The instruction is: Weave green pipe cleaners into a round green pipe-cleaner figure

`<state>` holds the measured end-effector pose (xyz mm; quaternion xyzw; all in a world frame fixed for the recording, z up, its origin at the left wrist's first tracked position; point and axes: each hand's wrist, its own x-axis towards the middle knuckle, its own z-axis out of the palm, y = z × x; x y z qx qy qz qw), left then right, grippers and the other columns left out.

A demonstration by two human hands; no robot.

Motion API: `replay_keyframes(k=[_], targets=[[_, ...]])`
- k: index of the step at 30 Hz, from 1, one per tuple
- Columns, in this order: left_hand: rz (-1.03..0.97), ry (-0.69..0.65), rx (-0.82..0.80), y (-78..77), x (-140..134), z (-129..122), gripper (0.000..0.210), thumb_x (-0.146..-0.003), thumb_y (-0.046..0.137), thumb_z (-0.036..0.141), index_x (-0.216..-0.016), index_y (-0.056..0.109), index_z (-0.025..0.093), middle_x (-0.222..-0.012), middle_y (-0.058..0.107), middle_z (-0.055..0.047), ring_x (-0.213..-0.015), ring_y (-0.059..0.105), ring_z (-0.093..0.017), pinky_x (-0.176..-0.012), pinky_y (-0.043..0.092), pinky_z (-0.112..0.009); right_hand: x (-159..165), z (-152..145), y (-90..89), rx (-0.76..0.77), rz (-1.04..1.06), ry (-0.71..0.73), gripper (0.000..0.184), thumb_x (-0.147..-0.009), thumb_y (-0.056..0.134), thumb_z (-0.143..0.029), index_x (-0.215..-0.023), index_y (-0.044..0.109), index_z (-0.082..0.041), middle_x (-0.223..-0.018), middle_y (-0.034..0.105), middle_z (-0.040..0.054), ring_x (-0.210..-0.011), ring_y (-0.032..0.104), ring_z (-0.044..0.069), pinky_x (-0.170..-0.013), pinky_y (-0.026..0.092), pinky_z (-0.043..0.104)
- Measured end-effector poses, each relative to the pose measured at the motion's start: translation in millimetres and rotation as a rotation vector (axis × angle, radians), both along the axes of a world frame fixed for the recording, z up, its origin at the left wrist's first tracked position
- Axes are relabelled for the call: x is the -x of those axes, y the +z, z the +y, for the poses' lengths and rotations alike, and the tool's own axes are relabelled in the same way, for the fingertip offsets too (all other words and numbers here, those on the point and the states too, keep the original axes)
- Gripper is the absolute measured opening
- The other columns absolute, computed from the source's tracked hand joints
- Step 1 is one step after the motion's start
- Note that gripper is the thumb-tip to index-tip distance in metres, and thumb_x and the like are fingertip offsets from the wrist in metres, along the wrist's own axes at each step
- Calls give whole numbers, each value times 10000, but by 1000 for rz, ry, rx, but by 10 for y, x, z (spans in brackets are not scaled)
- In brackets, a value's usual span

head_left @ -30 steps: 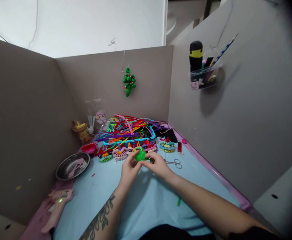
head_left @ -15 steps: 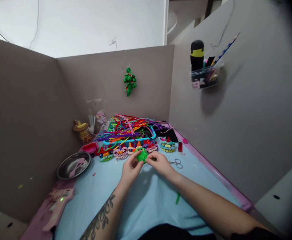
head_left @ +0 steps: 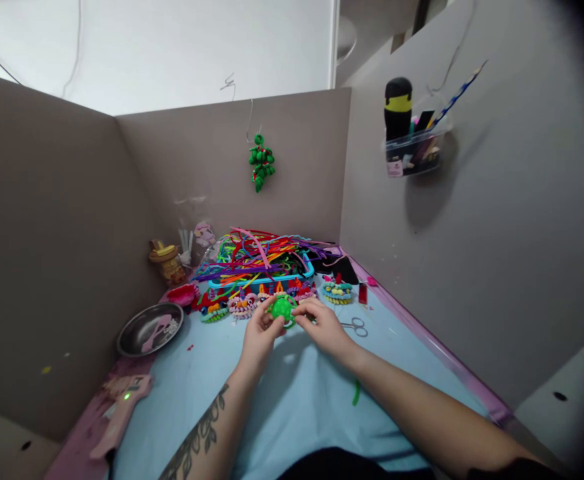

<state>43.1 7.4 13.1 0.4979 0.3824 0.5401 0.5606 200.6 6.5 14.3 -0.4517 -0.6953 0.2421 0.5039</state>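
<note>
A round green pipe-cleaner piece (head_left: 283, 308) is held up over the table between both hands. My left hand (head_left: 263, 328) grips its left and lower edge between thumb and fingers. On the other side, my right hand (head_left: 318, 324) pinches the right edge with thumb and forefinger. An outer green ring shows around a fuller green middle. Just behind it stands a row of colourful finished pipe-cleaner figures (head_left: 242, 305), partly covered by my hands. Scissors (head_left: 356, 326) lie to the right of my right hand. A short green pipe-cleaner piece (head_left: 356, 392) rests near my right forearm.
Behind the figures, a blue basket (head_left: 308, 268) overflows with pipe cleaners. A metal bowl (head_left: 128, 333) and a pink glue gun (head_left: 122, 413) lie left. A clear bin (head_left: 415, 155) hangs on the right partition; a green ornament (head_left: 261, 163) hangs at the back.
The green piece has turned so its face shows more openly, with the ring more visible. My fingers shifted slightly at its edges; both hands keep their hold.
</note>
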Motion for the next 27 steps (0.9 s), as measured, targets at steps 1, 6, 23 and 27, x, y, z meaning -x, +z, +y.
replay_keyframes(k=[1,6,23,27], targets=[[-19,6,6,4,-2,0,636,-643,711,321,-1216,470,187,-794,637,-38,-726,607,-162,-654,494,-286,1,-5,2,-9,-4,-8,93,-754,546,-182,-774,637,-193,-826,593,41,-816,546,170,-712,431,286],[19,21,-103,-40,-23,22,581,-679,684,285,-1201,455,174,-821,635,-42,-764,598,-156,-714,481,-298,25,-17,8,-11,-44,-21,62,-750,564,-199,-741,624,-187,-795,582,30,-752,535,152,-658,418,260],[320,68,-343,-83,17,34,444,-740,618,308,-1161,543,189,-717,532,-8,-624,484,-119,-581,414,-231,-31,30,38,102,-7,3,112,-707,590,-196,-604,621,-164,-651,586,1,-657,537,140,-634,400,258],[373,62,-390,-67,26,21,408,-756,589,296,-1152,550,208,-753,547,-16,-657,504,-134,-618,436,-250,-40,48,18,290,84,81,129,-705,575,-232,-610,598,-146,-543,523,-34,-515,460,101,-506,337,224]])
